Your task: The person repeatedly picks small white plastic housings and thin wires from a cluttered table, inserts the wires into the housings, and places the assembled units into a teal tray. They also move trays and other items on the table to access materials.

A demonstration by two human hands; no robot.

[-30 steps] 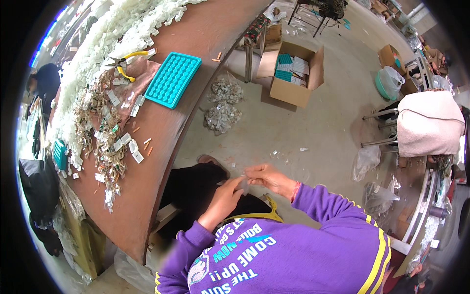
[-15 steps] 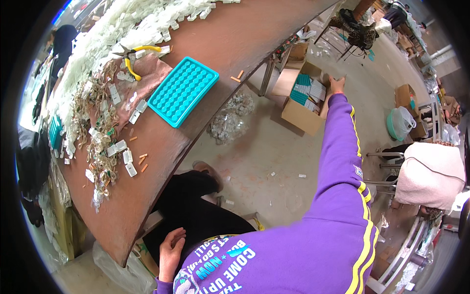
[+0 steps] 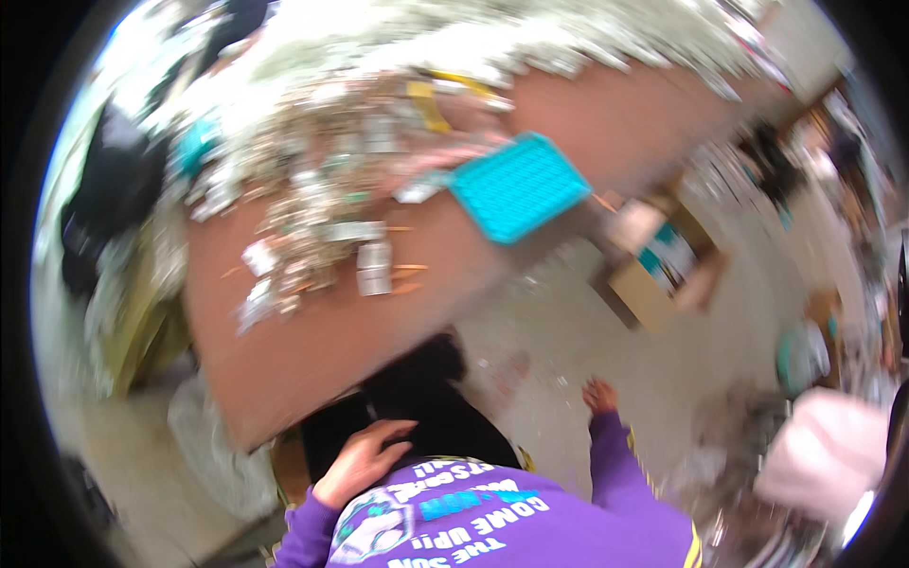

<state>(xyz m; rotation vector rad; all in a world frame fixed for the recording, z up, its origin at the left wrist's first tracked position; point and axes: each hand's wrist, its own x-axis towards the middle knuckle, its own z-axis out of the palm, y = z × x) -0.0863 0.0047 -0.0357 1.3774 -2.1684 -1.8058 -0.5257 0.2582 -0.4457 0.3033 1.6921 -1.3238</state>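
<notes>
My left hand (image 3: 365, 461) rests low against my body near the black trousers, its fingers stretched out and holding nothing. My right hand (image 3: 598, 395) hangs over the floor at the right of my lap, below the cardboard box; motion blur hides whether its fingers are closed. A teal tray with rows of round pockets (image 3: 521, 187) lies near the table's edge. Left of it spreads a tangle of thin brownish cords (image 3: 317, 208) with small whitish tags (image 3: 374, 268). Yellow-handled pliers (image 3: 431, 106) lie just beyond, and a few orange sticks (image 3: 407, 287) lie beside the tags.
A large heap of whitish translucent plastic pieces (image 3: 587, 33) covers the far side of the brown table (image 3: 284, 379). An open cardboard box (image 3: 644, 293) with teal and pale contents stands on the floor. At the right is a pink cushioned seat (image 3: 824, 454).
My right hand has drawn back from the cardboard box toward my body. The whole view has swung, so the table sits further right. My left hand has stayed near my lap.
</notes>
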